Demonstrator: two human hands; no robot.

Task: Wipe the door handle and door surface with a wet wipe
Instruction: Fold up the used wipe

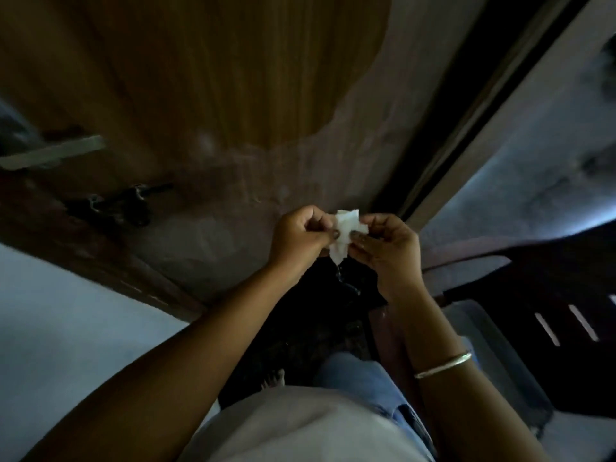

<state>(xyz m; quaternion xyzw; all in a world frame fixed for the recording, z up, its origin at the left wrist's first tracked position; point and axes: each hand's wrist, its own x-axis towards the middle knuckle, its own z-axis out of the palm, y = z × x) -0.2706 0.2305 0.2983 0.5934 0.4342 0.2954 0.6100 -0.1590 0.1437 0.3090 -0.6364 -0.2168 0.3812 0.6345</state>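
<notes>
The door (266, 95) fills the upper and middle part of the frame, brown wood with a worn, paler patch across its lower half. A dark chair (550, 311) stands at the lower right. In the centre, just in front of the door's worn patch, the left hand (300, 238) and the right hand (386, 248) meet. Each grip is narrow, fingertips pinching one side of the white wipe (345, 225), which hangs crumpled between them, apart from the door.

At the left edge sits a pale metal bar (53, 155), possibly the handle, with a dark bolt (123, 201) just below it.

I judge this to be the preparing step: the wipe is being pulled open or folded, with no wiping under way. The next move calls for one hand to take the wipe flat and carry it left to the bar, or press it on the door.
</notes>
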